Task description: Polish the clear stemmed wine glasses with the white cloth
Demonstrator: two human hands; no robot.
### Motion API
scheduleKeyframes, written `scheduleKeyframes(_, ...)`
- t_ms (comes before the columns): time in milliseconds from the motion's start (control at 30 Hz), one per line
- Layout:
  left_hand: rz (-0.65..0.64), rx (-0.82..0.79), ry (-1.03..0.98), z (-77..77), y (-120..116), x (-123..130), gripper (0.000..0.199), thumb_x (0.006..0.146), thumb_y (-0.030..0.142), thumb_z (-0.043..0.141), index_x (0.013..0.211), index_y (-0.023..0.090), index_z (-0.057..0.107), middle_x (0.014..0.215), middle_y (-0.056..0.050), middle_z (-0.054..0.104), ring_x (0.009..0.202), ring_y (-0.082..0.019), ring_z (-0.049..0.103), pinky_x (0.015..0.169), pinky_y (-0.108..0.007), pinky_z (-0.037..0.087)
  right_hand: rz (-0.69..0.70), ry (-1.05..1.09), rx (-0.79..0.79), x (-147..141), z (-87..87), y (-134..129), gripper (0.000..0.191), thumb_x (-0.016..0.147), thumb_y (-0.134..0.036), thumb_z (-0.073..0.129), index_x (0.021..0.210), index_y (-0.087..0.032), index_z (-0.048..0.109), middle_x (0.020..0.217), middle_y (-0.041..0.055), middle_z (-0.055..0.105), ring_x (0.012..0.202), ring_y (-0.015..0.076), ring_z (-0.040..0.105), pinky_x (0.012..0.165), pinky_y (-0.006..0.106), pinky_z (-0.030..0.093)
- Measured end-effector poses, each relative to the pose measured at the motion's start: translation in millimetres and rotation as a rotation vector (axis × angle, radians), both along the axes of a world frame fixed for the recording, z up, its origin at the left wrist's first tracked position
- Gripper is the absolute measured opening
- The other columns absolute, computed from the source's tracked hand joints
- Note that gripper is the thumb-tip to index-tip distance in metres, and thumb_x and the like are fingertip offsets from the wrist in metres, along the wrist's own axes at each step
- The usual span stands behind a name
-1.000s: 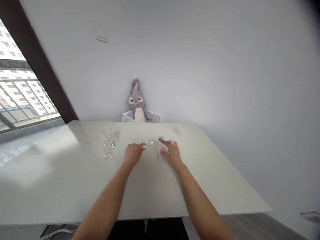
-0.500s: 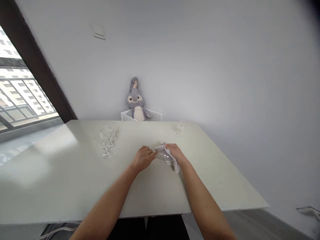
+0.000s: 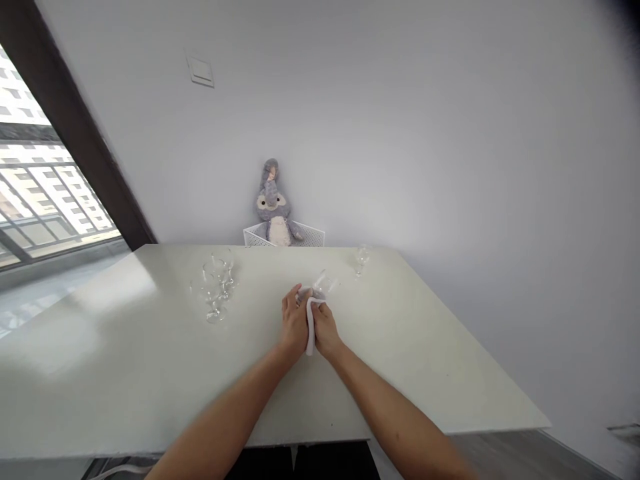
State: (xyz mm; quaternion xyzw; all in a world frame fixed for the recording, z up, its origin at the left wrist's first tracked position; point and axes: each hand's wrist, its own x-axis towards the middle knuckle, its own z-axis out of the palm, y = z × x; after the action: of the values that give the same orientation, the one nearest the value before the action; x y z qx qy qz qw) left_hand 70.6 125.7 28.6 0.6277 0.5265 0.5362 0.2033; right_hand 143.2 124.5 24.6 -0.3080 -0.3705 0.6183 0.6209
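Note:
Above the middle of the table, a clear stemmed glass (image 3: pixel 325 283) is tilted, its bowl pointing away and to the right. My left hand (image 3: pixel 294 323) is closed around its lower end, so the foot and stem are mostly hidden. A white cloth (image 3: pixel 311 333) hangs between my two hands and covers part of the glass near the fingers. Gripping that cloth from the right side, my right hand (image 3: pixel 326 328) presses it close to the left hand.
Several clear stemmed glasses (image 3: pixel 216 313) stand in a group at the left on the white table (image 3: pixel 410 373). Another stemmed glass (image 3: pixel 361 259) is upright near the back edge. Behind the table, a grey plush toy (image 3: pixel 279 230) sits in a white perforated basket (image 3: pixel 313 236).
My right hand and the cloth moved from the bowl down to the lower end of the glass, closer to me. The bowl has swung away and is now uncovered.

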Motion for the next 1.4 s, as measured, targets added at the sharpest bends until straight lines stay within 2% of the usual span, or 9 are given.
scheduleKeyframes(233,-0.35,-0.164,-0.298,12.4,12,-16,0.043,0.077,0.033,0.052,0.118,0.022,0.045,0.123,-0.009,0.051,0.116,-0.022,0.044,0.098,-0.04,0.032,-0.291,-0.863,0.073,30,4.5,12,0.021,0.075,-0.037,0.048,0.079,-0.017,0.054,0.07,0.0017,0.059,0.065,0.0151,0.052,0.06,0.026,0.038)
scheduleKeyframes(333,-0.375,-0.254,-0.47,20.4,15,-24,0.065,0.067,0.039,0.064,0.121,0.017,0.036,0.106,-0.013,0.06,0.103,-0.024,0.054,0.091,-0.041,0.038,-0.215,-1.11,0.138,30,13.0,6,0.015,0.074,-0.032,0.05,0.077,-0.018,0.054,0.074,0.0043,0.06,0.071,0.0166,0.052,0.066,0.028,0.038)
scheduleKeyframes(533,-0.786,-0.419,-0.67,37.3,7,-46,0.064,0.058,0.065,0.057,0.102,0.019,0.046,0.086,-0.009,0.064,0.096,-0.03,0.058,0.076,-0.042,0.045,0.644,-0.248,-0.009,16,30.0,-27,0.039,0.071,-0.054,0.052,0.081,-0.017,0.051,0.075,0.0046,0.059,0.068,0.0195,0.057,0.065,0.039,0.046)
scheduleKeyframes(667,-0.862,-0.448,-0.794,37.6,7,-56,0.065,0.056,0.067,0.057,0.101,0.021,0.047,0.084,-0.007,0.063,0.089,-0.028,0.06,0.071,-0.041,0.046,0.823,-0.006,-0.063,16,36.1,-34,0.045,0.072,-0.06,0.048,0.084,-0.016,0.05,0.074,0.0051,0.06,0.065,0.0207,0.058,0.066,0.048,0.047)
scheduleKeyframes(800,-0.71,-0.431,-0.678,35.8,15,-54,0.048,0.067,0.049,0.06,0.101,0.018,0.046,0.09,-0.01,0.064,0.086,-0.024,0.062,0.078,-0.039,0.043,0.591,-0.544,0.018,30,35.1,-15,0.029,0.074,-0.041,0.051,0.089,-0.016,0.05,0.077,0.0038,0.06,0.067,0.0188,0.058,0.065,0.038,0.046)
scheduleKeyframes(967,-0.315,-0.327,-0.699,35.0,13,-28,0.054,0.063,0.038,0.068,0.102,0.017,0.038,0.094,-0.012,0.064,0.085,-0.02,0.062,0.083,-0.039,0.042,-0.224,-1.582,0.287,31,28.9,-4,0.017,0.077,-0.022,0.047,0.092,-0.018,0.054,0.092,0.0084,0.06,0.085,0.0214,0.053,0.076,0.034,0.035)
scheduleKeyframes(1100,-0.176,-0.21,-0.71,49.4,-4,-14,0.055,0.063,0.036,0.068,0.104,0.019,0.035,0.1,-0.012,0.061,0.087,-0.018,0.061,0.082,-0.038,0.044,-0.428,-1.663,0.381,25,32.6,-6,0.018,0.079,-0.024,0.046,0.093,-0.017,0.054,0.099,0.0113,0.057,0.083,0.0209,0.053,0.076,0.034,0.034)
scheduleKeyframes(1200,-0.455,-0.227,-0.566,68.3,-15,-22,0.057,0.058,0.029,0.073,0.103,0.021,0.038,0.105,-0.011,0.058,0.09,-0.02,0.06,0.08,-0.037,0.045,-0.186,-1.354,0.262,31,41.8,-10,0.016,0.075,-0.027,0.049,0.087,-0.018,0.054,0.087,0.006,0.06,0.072,0.0169,0.055,0.063,0.028,0.038)
scheduleKeyframes(1400,-0.968,-0.33,-0.501,92.2,-20,-59,0.057,0.057,0.038,0.073,0.102,0.019,0.044,0.091,-0.011,0.063,0.087,-0.029,0.061,0.078,-0.044,0.043,0.784,-0.54,0.003,48,60.2,-30,0.021,0.064,-0.027,0.055,0.081,-0.016,0.051,0.065,-0.0011,0.056,0.054,0.013,0.053,0.05,0.025,0.042)
